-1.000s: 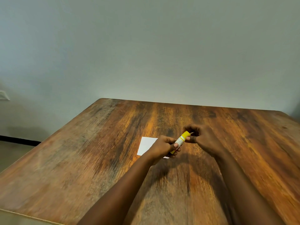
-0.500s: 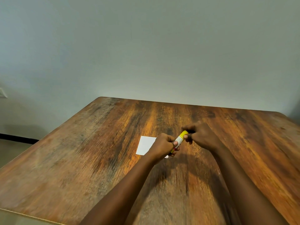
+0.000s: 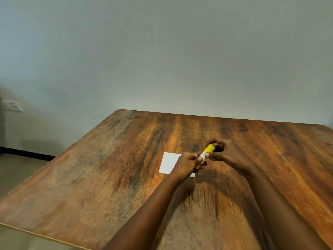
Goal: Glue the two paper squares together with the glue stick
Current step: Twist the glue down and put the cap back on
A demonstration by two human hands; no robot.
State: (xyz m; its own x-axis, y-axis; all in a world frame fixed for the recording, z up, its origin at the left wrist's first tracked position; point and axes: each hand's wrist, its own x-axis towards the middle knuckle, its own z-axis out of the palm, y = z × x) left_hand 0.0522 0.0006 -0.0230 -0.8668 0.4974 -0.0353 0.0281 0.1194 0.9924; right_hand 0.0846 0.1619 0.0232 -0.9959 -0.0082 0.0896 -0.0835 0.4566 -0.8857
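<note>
1. The left hand, right of frame centre, is curled tightly around the lower body of the white glue stick with a yellow cap.
2. The right hand has its fingers loosely bent around the yellow cap end, thumb touching the stick.
3. A white paper square lies flat on the brown wooden table, partly hidden by the left hand; a second sheet cannot be told.

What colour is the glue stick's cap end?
Yellow; the glue stick has a white body, seen in the head view.
</note>
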